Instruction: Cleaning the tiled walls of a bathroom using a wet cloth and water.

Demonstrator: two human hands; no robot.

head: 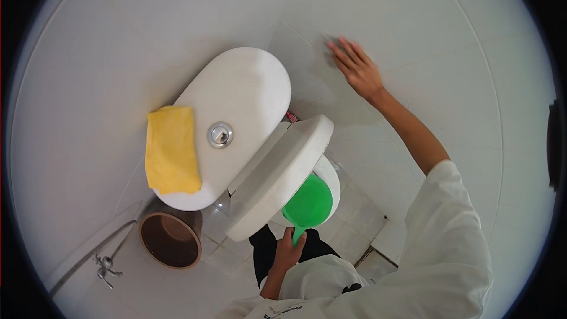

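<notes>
My left hand [289, 250] grips the handle of a green plastic dipper [308, 200]. The dipper's bowl is over the front of a white toilet bowl [334, 176], partly behind the raised seat and lid [283, 177]; whether it holds water I cannot tell. Up to the right, my right hand [358, 70] reaches out at the pale tiled wall [398, 53]. Its fingers are extended and blurred at the tips, with nothing visible in them. Whether the palm rests on the wall is hard to make out.
A folded yellow cloth [172, 150] lies across one end of the white cistern lid [248, 84], beside a chrome flush button [220, 135]. Below it stands a brown bucket [170, 240]. A chrome tap [105, 266] and a shower hose [88, 254] are at lower left.
</notes>
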